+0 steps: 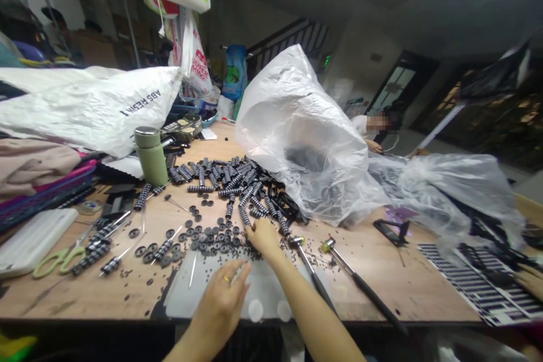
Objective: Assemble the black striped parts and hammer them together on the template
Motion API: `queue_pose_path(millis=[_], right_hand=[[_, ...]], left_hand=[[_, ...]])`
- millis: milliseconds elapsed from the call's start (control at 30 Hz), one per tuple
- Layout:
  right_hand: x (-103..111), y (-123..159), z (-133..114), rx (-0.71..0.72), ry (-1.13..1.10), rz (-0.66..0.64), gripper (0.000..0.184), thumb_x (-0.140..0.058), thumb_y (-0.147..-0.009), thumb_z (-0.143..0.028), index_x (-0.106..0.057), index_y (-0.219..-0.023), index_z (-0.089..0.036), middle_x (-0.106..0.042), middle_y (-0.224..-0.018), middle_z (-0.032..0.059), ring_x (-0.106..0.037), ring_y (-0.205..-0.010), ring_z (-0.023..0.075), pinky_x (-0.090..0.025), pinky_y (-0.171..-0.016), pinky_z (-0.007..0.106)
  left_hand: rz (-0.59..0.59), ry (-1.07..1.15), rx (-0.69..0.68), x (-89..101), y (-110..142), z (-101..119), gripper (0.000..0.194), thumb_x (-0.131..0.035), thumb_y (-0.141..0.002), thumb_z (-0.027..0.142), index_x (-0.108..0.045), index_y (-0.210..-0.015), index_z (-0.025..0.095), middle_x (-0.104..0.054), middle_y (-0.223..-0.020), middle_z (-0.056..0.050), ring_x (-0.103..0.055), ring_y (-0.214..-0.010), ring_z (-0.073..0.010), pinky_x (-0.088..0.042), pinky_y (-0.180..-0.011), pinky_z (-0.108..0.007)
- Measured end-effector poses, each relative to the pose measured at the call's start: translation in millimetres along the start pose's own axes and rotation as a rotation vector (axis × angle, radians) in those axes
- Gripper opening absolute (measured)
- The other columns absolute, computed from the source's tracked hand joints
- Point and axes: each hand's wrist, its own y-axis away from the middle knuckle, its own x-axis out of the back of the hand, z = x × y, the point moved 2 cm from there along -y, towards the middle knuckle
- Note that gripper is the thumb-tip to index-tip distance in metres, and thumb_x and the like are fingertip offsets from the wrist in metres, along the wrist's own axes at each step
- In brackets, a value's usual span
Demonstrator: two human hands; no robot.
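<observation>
My left hand (223, 300), with a ring on one finger, hovers over the near part of a grey mat (178, 294). Its fingers are apart and loosely bent, with nothing seen in them. Farther forward, my right hand (263, 237) reaches to the near edge of a heap of black-and-white ribbed rollers (231, 178). Its fingers are bent together beside a roller end, and whatever they pinch is hidden. Just left of it lie many loose black discs (216, 237). Tiny dark bits are scattered on the mat, and a thin metal pin (193, 268) rests there.
Two hammers (360, 283) lie right of my right arm. A large clear plastic bag (309, 141) stands behind the heap. At left are a green flask (151, 158), scissors (61, 260) and a white box (36, 240). A co-worker's hand (530, 280) shows at far right, near striped sheets (462, 285).
</observation>
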Motion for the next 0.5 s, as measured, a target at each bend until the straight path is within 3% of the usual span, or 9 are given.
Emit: queue_pose_path(millis=[133, 267, 400, 500], right_hand=[[9.0, 19.3, 6.2, 0.016, -0.109, -0.09, 0.032, -0.053, -0.078, -0.037, -0.062, -0.06, -0.013, -0.059, -0.054, 0.001, -0.051, -0.053, 0.0105, -0.035, -0.049, 0.019], [22.4, 24.5, 16.7, 0.129, -0.187, -0.17, 0.035, -0.043, -0.086, -0.038, -0.065, -0.069, -0.016, -0.062, -0.061, -0.0028, -0.053, -0.056, 0.0082, -0.035, -0.049, 0.016], [40.0, -12.9, 46.1, 0.005, 0.06, 0.058, 0.024, -0.039, -0.086, -0.016, -0.062, -0.089, -0.016, -0.065, -0.093, 0.0063, -0.055, -0.089, 0.0153, -0.037, -0.076, 0.024], [47.9, -41.7, 69.2, -0.081, 0.103, 0.116, 0.022, -0.042, -0.078, -0.004, -0.063, -0.084, -0.01, -0.064, -0.092, 0.0149, -0.053, -0.097, 0.0222, -0.034, -0.082, 0.033]], left_hand=[[-0.01, -0.112, -0.045, -13.4, -29.6, -43.8, 0.041, -0.042, -0.08, 0.012, -0.049, -0.12, 0.018, -0.054, -0.119, -0.012, -0.045, -0.115, -0.0264, -0.039, -0.094, -0.045], [-0.036, 0.025, -0.079, -45.3, -39.0, -69.3, 0.047, -0.032, -0.074, 0.001, -0.055, -0.113, 0.017, -0.065, -0.097, -0.009, -0.059, -0.095, -0.0198, -0.044, -0.09, -0.041], [-0.028, 0.25, 0.166, -50.4, -37.9, -76.3, 0.033, -0.041, -0.079, 0.021, -0.057, -0.108, 0.019, -0.066, -0.099, -0.008, -0.062, -0.091, -0.021, -0.051, -0.078, -0.034], [-0.073, 0.387, 0.395, -38.6, -35.8, -73.8, 0.033, -0.047, -0.077, 0.041, -0.06, -0.1, 0.022, -0.068, -0.097, -0.005, -0.063, -0.091, -0.0228, -0.052, -0.074, -0.032]])
